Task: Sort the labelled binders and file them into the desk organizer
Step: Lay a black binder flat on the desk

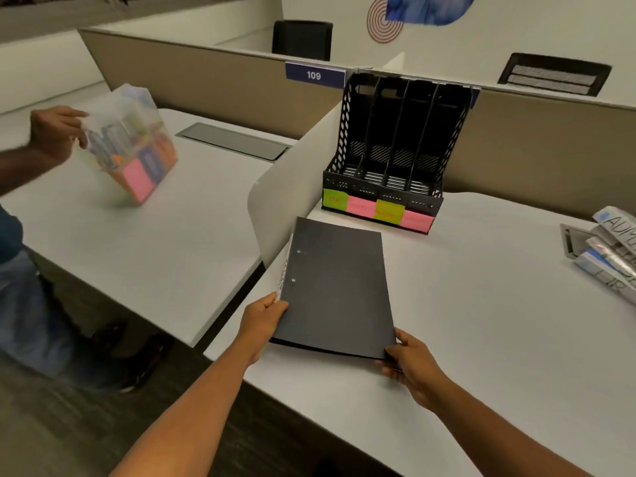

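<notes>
A black binder (337, 287) lies flat near the front of the white desk (481, 321). My left hand (263, 316) grips its near left corner by the spine. Its near right corner is held by my right hand (409, 364). Behind it, against the partition, stands a black desk organizer (395, 142) with several upright slots, all showing no binders. Green and pink sticky labels (378, 211) run along its front base. Several more labelled binders (612, 253) lie stacked at the desk's right edge.
A white curved divider (285, 187) separates this desk from the neighbouring desk on the left. There, another person's hand (55, 132) holds a clear plastic bag (134, 142) of colourful stationery. A cable hatch (234, 141) sits in that desk. Beige partitions rise behind.
</notes>
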The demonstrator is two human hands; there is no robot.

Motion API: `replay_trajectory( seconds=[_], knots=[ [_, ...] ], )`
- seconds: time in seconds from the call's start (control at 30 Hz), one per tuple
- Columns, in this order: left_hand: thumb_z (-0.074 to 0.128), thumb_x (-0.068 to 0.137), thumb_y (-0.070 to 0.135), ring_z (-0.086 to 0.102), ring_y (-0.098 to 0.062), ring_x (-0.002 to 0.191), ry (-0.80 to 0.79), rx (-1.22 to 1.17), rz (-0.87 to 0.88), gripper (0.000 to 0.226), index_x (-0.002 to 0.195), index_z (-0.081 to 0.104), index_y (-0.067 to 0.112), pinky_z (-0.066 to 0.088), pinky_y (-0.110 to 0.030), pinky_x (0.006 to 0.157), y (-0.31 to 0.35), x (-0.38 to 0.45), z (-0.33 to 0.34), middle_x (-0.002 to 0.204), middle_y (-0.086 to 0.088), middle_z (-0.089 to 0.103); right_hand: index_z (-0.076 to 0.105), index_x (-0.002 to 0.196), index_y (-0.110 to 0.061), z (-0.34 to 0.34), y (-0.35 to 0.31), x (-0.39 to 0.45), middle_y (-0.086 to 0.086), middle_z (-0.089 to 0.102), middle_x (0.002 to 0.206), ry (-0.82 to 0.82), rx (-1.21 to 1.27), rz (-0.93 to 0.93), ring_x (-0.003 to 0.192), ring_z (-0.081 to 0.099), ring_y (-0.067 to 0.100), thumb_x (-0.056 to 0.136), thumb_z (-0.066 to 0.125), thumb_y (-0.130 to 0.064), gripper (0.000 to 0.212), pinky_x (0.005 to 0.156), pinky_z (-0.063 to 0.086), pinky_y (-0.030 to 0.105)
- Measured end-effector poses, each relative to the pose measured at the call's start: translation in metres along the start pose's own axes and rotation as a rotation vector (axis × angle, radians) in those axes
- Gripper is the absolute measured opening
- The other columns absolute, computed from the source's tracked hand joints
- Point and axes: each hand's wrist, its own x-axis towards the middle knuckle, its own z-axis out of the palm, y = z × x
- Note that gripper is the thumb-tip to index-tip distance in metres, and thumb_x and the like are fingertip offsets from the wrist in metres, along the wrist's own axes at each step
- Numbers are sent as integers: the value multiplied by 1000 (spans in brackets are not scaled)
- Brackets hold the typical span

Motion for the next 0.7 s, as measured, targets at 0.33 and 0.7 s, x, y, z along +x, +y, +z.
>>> replay_trajectory(
  seconds=[0.33,0.7],
  knots=[
    [54,96,10,53,-23,82,221,251,-5,32,71,49,29,45,-25,67,7,11,8,77,6,53,47,136,-40,7,8,3,15,73,95,-70,-140,-69,78,67,24,100,44,-5,50,69,54,33],
    [54,91,-2,56,-22,84,237,451,95,31,120,65,2,45,-29,73,6,14,38,113,-15,68,72,103,-21,-33,22,3,10,72,88,-52,-163,-87,75,71,23,96,57,-12,19,73,59,41]
  ],
)
